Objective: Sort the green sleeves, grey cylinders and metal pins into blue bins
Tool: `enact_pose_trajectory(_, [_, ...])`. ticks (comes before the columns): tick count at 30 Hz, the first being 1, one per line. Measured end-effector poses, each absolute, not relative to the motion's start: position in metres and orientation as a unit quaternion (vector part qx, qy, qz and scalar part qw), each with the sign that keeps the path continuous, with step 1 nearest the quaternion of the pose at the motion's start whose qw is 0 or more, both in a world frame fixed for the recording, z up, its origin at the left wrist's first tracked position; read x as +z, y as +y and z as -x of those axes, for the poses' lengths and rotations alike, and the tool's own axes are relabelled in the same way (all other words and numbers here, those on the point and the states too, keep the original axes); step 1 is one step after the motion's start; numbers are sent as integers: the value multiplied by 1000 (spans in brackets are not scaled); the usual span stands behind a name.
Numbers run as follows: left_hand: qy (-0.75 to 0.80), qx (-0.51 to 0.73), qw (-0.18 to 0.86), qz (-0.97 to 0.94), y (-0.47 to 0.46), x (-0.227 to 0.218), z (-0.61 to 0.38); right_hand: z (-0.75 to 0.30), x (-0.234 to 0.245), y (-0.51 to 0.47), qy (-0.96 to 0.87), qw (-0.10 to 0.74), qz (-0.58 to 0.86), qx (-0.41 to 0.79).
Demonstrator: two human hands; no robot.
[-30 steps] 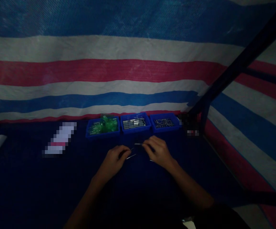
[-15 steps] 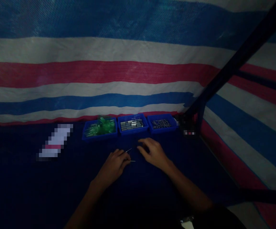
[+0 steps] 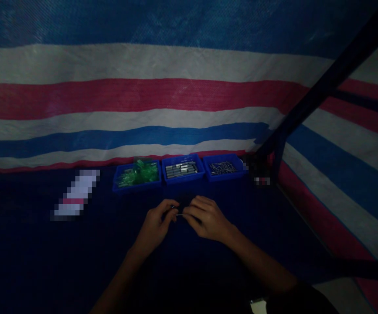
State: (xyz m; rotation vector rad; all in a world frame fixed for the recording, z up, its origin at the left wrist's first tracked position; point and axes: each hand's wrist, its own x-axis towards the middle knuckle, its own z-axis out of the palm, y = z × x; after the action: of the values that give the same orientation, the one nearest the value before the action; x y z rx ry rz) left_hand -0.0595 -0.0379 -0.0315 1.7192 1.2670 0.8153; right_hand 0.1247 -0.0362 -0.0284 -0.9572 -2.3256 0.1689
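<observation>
My left hand (image 3: 158, 220) is closed in a pinch, with a thin metal rod (image 3: 179, 214) sticking out from its fingertips to the right. My right hand (image 3: 206, 216) has its thumb and fingers pinched at the other end of that rod. A second small shiny piece (image 3: 173, 206) shows by the left index finger; its shape is mostly hidden. Beyond the hands, a blue bin (image 3: 224, 176) holds many slim metal pieces like screws or pins. The middle blue bin (image 3: 185, 178) contains silver metal cylinders laid side by side.
A left blue bin (image 3: 136, 188) holds green translucent plastic pieces. A blurred-out white sheet or device (image 3: 79, 192) lies on the dark blue tabletop (image 3: 61, 253). Striped sheeting (image 3: 175, 96) hangs behind, and a dark frame post (image 3: 306, 104) slants at the right.
My right hand has moved left and closed on the rod's end; before, it was apart with fingers open. Of two thin rods jutting from my left hand, one now spans the gap between the hands.
</observation>
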Motion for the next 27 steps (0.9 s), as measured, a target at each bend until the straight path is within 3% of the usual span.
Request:
enact_pose_trajectory(5, [508, 311, 408, -692, -39, -30, 59, -123, -23, -38, -877, 310, 363, 51])
enact_pose_trajectory(9, [538, 278, 306, -735, -32, -34, 70, -144, -21, -23, -841, 361, 400, 53])
enact_pose_trajectory(13, [555, 233, 204, -772, -21, -43, 82, -185, -22, 2, -671, 475, 570, -7])
enact_pose_trajectory(15, [557, 192, 191, -785, -18, -47, 84, -198, -24, 10, -587, 484, 649, 22])
enact_pose_trajectory(19, [583, 139, 174, -781, -19, -49, 79, -190, -29, 6, -598, 441, 663, 92])
enact_pose_trajectory(27, [588, 119, 156, -785, -24, -45, 69, -130, -44, -21, -815, 269, 480, 183])
